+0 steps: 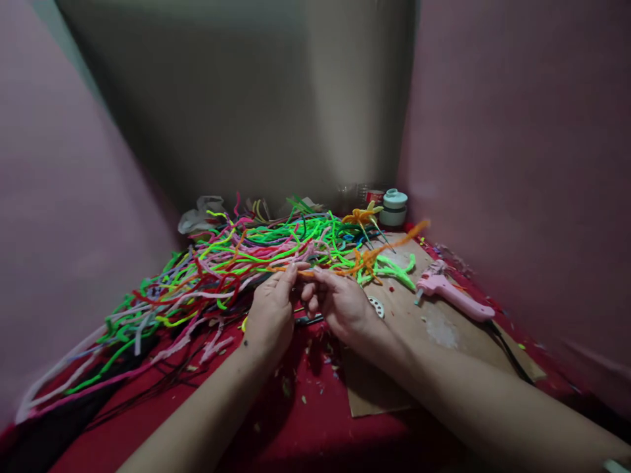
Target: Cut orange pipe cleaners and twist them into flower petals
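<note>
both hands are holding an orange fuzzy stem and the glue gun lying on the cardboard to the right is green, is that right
Not quite: the glue gun lying on the cardboard to the right is pink, not green, as the head view shows. The left hand and right hand do hold an orange fuzzy stem.

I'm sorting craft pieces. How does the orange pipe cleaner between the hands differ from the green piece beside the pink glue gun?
The orange pipe cleaner is pinched by the left hand and right hand; the green piece lies on the cardboard.
Between the fingers, the orange one runs nearly straight; the green one splays into several arms.
Both look fuzzy.
</note>
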Demonstrator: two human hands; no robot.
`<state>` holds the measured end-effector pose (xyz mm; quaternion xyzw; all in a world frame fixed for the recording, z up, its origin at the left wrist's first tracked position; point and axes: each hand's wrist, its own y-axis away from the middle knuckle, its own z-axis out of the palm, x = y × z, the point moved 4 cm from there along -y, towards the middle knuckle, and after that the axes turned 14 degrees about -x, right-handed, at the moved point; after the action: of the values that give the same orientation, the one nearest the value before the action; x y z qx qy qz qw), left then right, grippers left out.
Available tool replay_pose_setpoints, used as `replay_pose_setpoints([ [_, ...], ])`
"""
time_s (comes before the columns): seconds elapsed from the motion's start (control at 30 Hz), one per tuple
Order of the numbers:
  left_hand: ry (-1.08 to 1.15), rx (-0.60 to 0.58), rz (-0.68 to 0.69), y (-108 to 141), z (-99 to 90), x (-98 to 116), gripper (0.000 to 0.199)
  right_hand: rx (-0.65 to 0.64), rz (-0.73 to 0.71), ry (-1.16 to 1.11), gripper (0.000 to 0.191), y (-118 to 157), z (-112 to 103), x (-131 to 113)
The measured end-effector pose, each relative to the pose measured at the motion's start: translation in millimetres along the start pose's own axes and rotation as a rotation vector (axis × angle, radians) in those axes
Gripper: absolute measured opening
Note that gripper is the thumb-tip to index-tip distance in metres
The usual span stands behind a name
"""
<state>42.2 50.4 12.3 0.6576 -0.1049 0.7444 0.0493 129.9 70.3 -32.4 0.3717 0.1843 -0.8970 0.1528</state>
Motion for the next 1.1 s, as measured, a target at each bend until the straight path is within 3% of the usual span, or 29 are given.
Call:
replay_pose_setpoints([
  [0.13, 0.045, 0.046, 0.069, -3, -1.3, -5, 0.019, -0.018, 0.054, -0.081, 0.027, 2, 6, 5],
  [0.27, 0.096, 0.233, 0.141, -6, -16.8, -9, 0.014, 0.078, 0.07, -0.136, 0.024, 3, 3, 5],
  [0.37, 0.168, 0.277, 0.169, -7, -30.0, -7, 0.015, 0.175, 0.065, -0.173, 0.022, 0, -7, 2],
  [0.57, 0.306, 0.349, 0.259, 0, -58.2, -9, 0.02, 0.153, 0.096, -0.191, 0.025, -5, -11, 4],
  [0.8, 0.484, 0.272, 0.287, -3, -61.7, 4, 0.03, 0.144, 0.046, -0.184, 0.021, -4, -9, -2],
  [0.93, 0.55, 0.216, 0.255, -11, -59.6, 9, 0.032, 0.031, 0.027, -0.242, 0.014, -4, -2, -8],
  [1.0, 0.547, 0.196, 0.232, -17, -59.4, 10, 0.03, -0.005, 0.026, -0.152, 0.008, -5, 1, -9],
  [1.1, 0.51, 0.169, 0.222, -28, -58.7, 14, 0.027, -0.013, 0.054, 0.102, 0.018, -8, 2, -4],
])
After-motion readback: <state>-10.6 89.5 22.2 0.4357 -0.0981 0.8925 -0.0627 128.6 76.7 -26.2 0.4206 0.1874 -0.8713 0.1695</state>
